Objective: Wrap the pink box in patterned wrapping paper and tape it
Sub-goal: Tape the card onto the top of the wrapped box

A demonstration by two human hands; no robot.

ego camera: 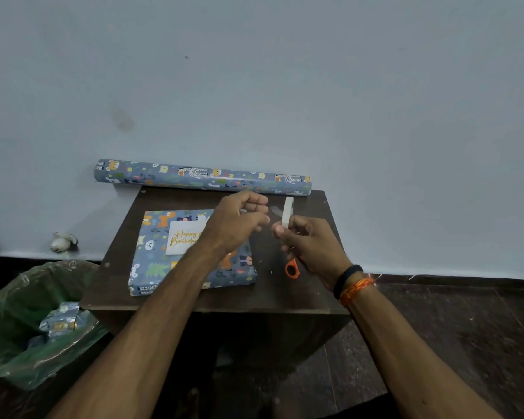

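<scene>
The right hand (307, 241) grips a roll of tape (287, 211), fingers curled round its lower rim so the roll stands on edge above the table. The left hand (239, 220) pinches the free end of a clear strip (274, 210) drawn from the roll; the strip is faint and blurred, so its length is hard to judge. Both hands hover over the far right part of the table (285, 294), just beside each other.

The box (191, 252) lies flat on the left half of the table, fully covered in blue animal-print paper, with a white birthday card (183, 237) on top. No pink shows, so the wrapping looks nearly finished; this piece is likely for the card or a last seam.

To do this step well, I would keep the strip taut and clear of the fingers so it does not curl onto itself, pull only a short piece, then cut it cleanly. The orange-handled scissors (292, 269) lie under the right hand, near the table's right edge, within easy reach.

The paper roll (203, 177) rests along the far edge against the wall. A green-lined bin (28, 328) with paper scraps stands on the floor to the left.
</scene>
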